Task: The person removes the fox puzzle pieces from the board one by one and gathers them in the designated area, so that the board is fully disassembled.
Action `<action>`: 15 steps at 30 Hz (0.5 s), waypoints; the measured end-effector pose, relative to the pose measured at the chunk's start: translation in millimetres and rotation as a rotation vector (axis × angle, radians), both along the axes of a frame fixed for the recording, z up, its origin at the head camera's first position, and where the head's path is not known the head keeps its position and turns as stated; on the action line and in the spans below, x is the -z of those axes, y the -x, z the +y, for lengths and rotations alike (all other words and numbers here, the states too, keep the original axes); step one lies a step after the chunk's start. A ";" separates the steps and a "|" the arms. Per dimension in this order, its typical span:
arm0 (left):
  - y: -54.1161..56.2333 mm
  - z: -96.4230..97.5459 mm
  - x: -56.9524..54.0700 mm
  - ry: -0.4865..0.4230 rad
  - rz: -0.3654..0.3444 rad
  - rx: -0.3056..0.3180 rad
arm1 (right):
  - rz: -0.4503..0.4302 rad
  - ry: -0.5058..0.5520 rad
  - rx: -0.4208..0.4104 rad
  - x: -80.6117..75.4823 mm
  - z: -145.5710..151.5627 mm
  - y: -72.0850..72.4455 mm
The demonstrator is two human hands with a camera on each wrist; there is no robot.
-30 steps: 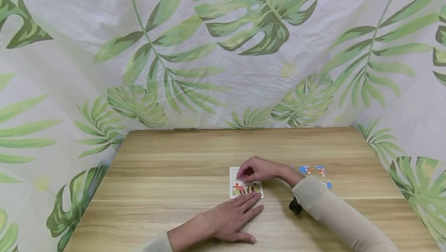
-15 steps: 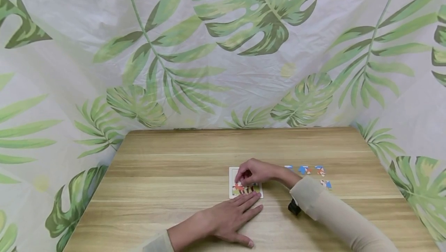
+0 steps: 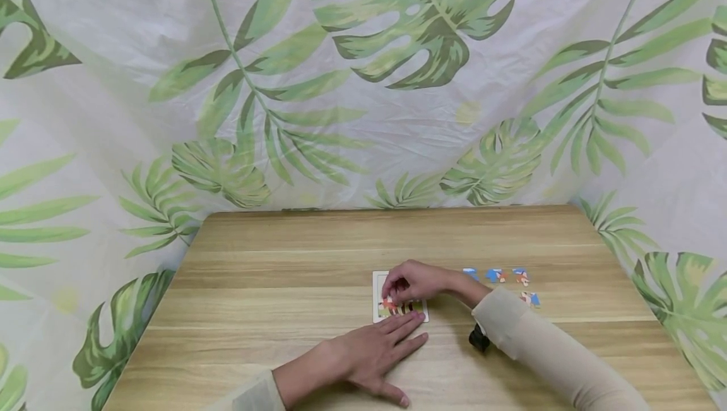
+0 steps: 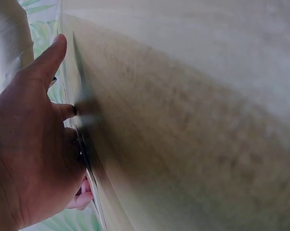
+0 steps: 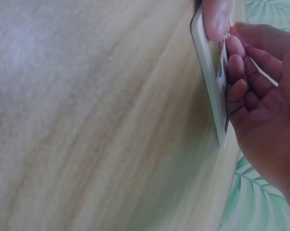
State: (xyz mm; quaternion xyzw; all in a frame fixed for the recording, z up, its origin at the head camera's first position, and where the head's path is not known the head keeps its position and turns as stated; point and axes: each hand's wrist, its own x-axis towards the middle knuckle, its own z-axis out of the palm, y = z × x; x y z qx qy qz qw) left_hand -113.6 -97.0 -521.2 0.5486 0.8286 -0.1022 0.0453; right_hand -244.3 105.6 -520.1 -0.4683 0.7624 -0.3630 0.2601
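A small square puzzle board (image 3: 376, 297) with a white border lies on the table, its lower part filled with a colourful striped picture. My left hand (image 3: 375, 351) is spread flat, with its fingertips resting on the board's near edge. Over the board's middle, my right hand (image 3: 417, 281) has curled fingers and pinches a small puzzle piece (image 3: 388, 302), red and white, low against the picture. Most of that piece is hidden by the fingers. In the right wrist view, the thumb and curled fingers of the right hand (image 5: 265, 86) sit right at the board's face (image 5: 210, 86).
Several loose puzzle pieces in blue, orange and white lie right of the board, among them a fox-like piece (image 3: 520, 276) and a lower one (image 3: 531, 299). A black device (image 3: 479, 338) is strapped at the right wrist. A leaf-print cloth (image 3: 318, 114) hangs behind the wooden table (image 3: 272, 272).
My right hand has shifted slightly left and down over the board, bringing the piece closer to the picture. The left hand stays on the near edge.
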 end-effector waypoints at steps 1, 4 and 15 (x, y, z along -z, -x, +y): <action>0.2 0.0 -0.3 0.002 0.001 0.001 | -0.004 0.001 0.001 -0.2 -0.2 -0.1; 0.7 0.1 -1.4 0.003 0.002 0.007 | -0.016 -0.002 0.012 -2.1 -1.0 -1.3; 1.5 0.0 -2.2 0.006 -0.001 0.013 | -0.097 -0.010 0.062 -1.5 -2.8 -3.2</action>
